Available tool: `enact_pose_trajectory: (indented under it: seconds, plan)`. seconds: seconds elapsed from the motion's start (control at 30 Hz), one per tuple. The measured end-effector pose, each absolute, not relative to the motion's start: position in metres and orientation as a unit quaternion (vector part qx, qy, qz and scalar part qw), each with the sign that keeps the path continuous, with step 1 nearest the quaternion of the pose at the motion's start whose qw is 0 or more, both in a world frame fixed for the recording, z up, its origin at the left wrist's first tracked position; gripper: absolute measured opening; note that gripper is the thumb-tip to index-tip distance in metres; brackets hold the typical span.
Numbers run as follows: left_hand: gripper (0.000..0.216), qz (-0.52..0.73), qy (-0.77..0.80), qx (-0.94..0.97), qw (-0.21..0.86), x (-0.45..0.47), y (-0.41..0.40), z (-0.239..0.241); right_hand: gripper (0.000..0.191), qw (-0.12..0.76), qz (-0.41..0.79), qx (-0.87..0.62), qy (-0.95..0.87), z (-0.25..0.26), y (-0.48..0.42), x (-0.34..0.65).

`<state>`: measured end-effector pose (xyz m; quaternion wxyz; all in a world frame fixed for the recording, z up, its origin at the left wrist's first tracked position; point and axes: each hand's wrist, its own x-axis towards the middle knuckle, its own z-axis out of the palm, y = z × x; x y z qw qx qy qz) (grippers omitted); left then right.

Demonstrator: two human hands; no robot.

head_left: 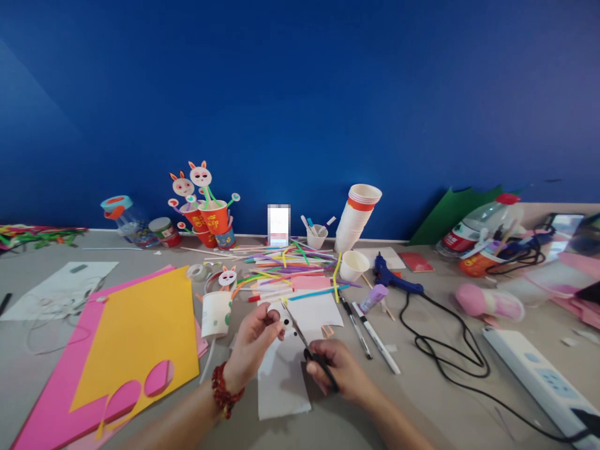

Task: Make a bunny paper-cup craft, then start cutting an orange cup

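Pinched between the thumb and fingers of my left hand [253,344] is a small white paper piece [275,309] with a black dot on it. My right hand [341,370] is closed round the black handles of a pair of scissors [300,337], whose blades reach up to the edge of that piece. Whether the blades are apart I cannot tell. Below both hands lies a white paper sheet [281,397]. Just left of them stands a paper cup [215,314] with green spots and a rabbit face [227,279] above it.
Yellow paper [145,331] covers pink sheets [60,394] at left. Pipe cleaners [295,269] are heaped beyond my hands. Rabbit-decorated red cups [214,219] and stacked cups [352,219] stand by the wall. A blue glue gun [396,279], its cord and a power strip [539,372] are at right.
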<state>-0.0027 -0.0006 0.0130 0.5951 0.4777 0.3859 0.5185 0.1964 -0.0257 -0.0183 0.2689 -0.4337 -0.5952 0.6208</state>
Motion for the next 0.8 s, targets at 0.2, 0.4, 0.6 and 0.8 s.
enact_pose_trajectory:
  seconds: [0.2,0.4,0.6,0.8]
  plan:
    - [0.02,0.52,0.383,0.478,0.595,-0.0037,-0.0008,0.0148,0.07,0.266,0.619,-0.436,-0.597,-0.0163,-0.025,0.1963]
    - [0.018,0.521,0.378,0.485,0.592,-0.0064,0.0003,0.0109,0.069,0.269,0.61,-0.437,-0.604,-0.0172,-0.0242,0.1959]
    - [0.017,0.527,0.364,0.487,0.594,-0.0072,0.0015,0.0096,0.069,0.27,0.605,-0.435,-0.609,-0.02,-0.0242,0.1967]
    - [0.017,0.529,0.356,0.484,0.599,-0.007,0.0025,0.0099,0.068,0.271,0.599,-0.435,-0.615,-0.019,-0.0243,0.1974]
